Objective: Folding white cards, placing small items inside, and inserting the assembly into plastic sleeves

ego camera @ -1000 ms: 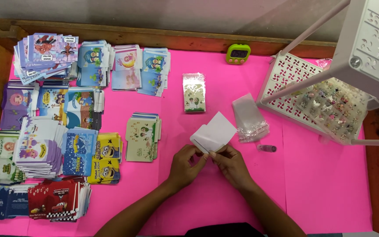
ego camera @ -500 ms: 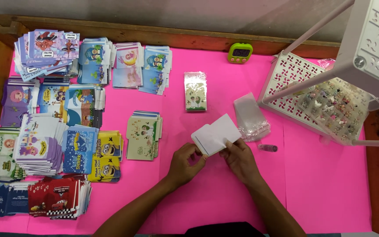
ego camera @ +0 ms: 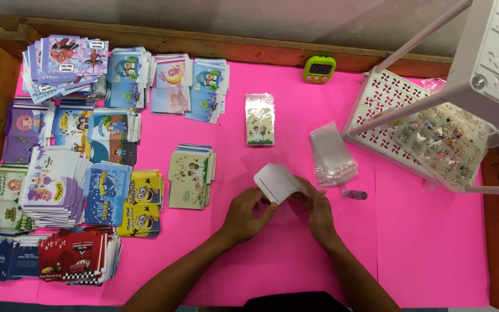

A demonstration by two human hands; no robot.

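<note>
Left hand (ego camera: 248, 212) pinches the lower-left corner of a white card envelope (ego camera: 276, 182), fingers curled closed on it. Right hand (ego camera: 317, 209) grips the envelope's right edge, fingers folded over the flap side; how tightly, cannot tell. Envelope sits just above both hands, blank side up, lifted slightly off the pink table cover (ego camera: 295, 260).

Risks, as judged: the card is light and held only at its edges, so uneven pull between the hands could crease or skew the fold. A sweep of the right hand outward could knock the small clear vial (ego camera: 353, 195) lying just beside it, or scatter the stack of clear plastic sleeves (ego camera: 333, 155) near it.

Surroundings: a pile of green printed envelopes (ego camera: 190, 176) lies near the left hand; a sleeved bundle (ego camera: 260, 119) farther up; many coloured envelope stacks (ego camera: 64, 150) well apart at left. White perforated rack (ego camera: 376, 98) crowds the right. Green timer (ego camera: 319, 69) at the far wooden rim (ego camera: 203, 43). Open pink surface lies below and right of the hands.
</note>
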